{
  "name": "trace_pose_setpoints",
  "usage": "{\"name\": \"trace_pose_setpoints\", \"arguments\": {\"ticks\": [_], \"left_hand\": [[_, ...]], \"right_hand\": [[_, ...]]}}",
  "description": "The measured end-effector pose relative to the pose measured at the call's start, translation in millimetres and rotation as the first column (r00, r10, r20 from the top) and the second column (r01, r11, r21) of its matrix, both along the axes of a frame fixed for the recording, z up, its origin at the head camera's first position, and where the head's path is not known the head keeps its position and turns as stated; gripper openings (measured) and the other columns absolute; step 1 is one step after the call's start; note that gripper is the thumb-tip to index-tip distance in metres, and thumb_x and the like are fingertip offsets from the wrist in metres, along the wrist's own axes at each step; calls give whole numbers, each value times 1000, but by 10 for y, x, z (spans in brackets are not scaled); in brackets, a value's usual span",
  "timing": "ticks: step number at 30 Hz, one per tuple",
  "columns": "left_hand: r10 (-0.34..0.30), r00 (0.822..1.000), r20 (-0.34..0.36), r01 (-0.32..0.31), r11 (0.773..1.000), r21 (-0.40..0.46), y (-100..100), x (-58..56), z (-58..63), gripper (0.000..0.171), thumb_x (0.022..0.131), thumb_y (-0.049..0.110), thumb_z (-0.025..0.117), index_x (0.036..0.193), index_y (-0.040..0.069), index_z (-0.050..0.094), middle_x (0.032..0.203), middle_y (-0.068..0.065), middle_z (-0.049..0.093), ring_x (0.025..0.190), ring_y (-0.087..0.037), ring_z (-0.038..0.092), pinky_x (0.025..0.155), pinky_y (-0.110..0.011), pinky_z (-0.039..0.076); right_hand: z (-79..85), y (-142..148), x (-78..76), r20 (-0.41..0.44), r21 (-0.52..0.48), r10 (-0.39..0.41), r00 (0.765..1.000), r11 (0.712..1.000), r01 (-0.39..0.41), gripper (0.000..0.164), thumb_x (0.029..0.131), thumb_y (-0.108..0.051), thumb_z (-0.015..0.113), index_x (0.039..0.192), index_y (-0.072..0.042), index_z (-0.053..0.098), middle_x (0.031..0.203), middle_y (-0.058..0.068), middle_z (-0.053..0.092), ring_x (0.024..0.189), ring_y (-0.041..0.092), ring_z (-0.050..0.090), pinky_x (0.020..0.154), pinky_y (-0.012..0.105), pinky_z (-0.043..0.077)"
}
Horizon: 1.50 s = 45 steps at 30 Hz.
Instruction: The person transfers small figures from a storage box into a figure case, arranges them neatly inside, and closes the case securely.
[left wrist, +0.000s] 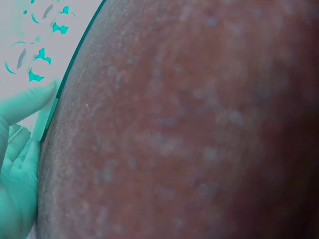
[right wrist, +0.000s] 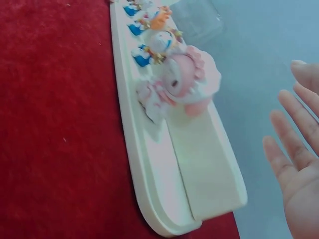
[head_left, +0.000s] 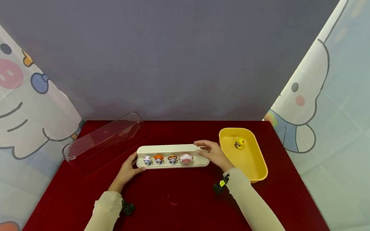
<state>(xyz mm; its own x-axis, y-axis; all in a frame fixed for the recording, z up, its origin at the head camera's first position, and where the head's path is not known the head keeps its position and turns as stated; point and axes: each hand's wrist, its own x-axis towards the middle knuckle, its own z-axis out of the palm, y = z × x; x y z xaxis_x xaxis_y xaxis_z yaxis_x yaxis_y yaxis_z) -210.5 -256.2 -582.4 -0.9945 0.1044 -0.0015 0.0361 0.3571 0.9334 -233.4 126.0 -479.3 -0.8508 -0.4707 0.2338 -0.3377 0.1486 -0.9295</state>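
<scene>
A cream two-step display stand (head_left: 165, 149) lies across the red cloth. Several small figurines stand in a row on its lower step: a large pink-and-white one (head_left: 186, 158) is rightmost, with an orange-topped one (head_left: 158, 159) farther left. My left hand (head_left: 127, 171) grips the stand's left end, the thumb on the front edge and the fingers around the side. The left wrist view shows that thumb (left wrist: 30, 102) against the stand's edge. My right hand (head_left: 215, 155) is by the stand's right end. Its fingers are spread and hold nothing in the right wrist view, apart from the pink figurine (right wrist: 192, 74).
A clear plastic cover (head_left: 103, 141) lies at the back left. On the right stands a yellow tray (head_left: 250, 158) with a small yellow figurine (head_left: 239, 143) inside. A grey wall (head_left: 183, 56) rises behind the red cloth (head_left: 170, 202); printed curtains hang on both sides.
</scene>
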Motion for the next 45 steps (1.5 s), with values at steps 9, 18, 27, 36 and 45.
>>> {"name": "trace_pose_setpoints", "arguments": {"ticks": [9, 18, 27, 36, 45], "left_hand": [[3, 999, -55, -3, 1000, 3, -11, 11, -32, 88, 75, -1, 76, 146, -5, 25, 148, -28, 25, 130, -46, 35, 102, -44, 40], [-24, 984, -174, 30, 999, 36, -24, 39, -57, 86, 75, 8, 78, 146, -1, 30, 144, -28, 30, 127, -45, 40, 98, -31, 46], [-6, 1000, -28, 6, 1000, -2, -15, 5, -6, 89, 75, -3, 76, 147, -2, 24, 149, -26, 26, 132, -42, 35, 104, -44, 38], [6, 1000, -31, -6, 1000, -5, -10, -3, -4, 88, 74, -4, 76, 147, -2, 26, 149, -25, 26, 131, -42, 36, 103, -46, 38], [-5, 1000, -30, 5, 1000, 4, -15, 2, -12, 88, 75, -3, 75, 147, -2, 25, 149, -24, 26, 132, -41, 35, 103, -40, 39]], "right_hand": [[26, 295, -93, 76, -52, -114, 991, 992, 118, 37, 91, -1, 59, 125, 11, 53, 125, 29, 55, 115, 46, 50, 92, 26, 49], [-113, 593, -299, 126, -33, -224, 966, 973, 230, 44, 90, -18, 66, 127, 3, 55, 127, 20, 56, 117, 35, 53, 88, 18, 48], [-94, 769, -419, 149, -8, -288, 946, 956, 292, 42, 90, -9, 64, 127, 7, 53, 126, 25, 55, 107, 20, 57, 84, 12, 47], [-88, 951, -477, 113, 62, -367, 923, 930, 362, 43, 92, -15, 62, 129, 4, 52, 127, 25, 54, 96, 7, 57, 79, 21, 50], [-167, 1133, -507, 135, 49, -481, 866, 876, 479, 42, 93, -16, 61, 127, 7, 53, 126, 27, 54, 92, -2, 56, 82, 14, 48]]}}
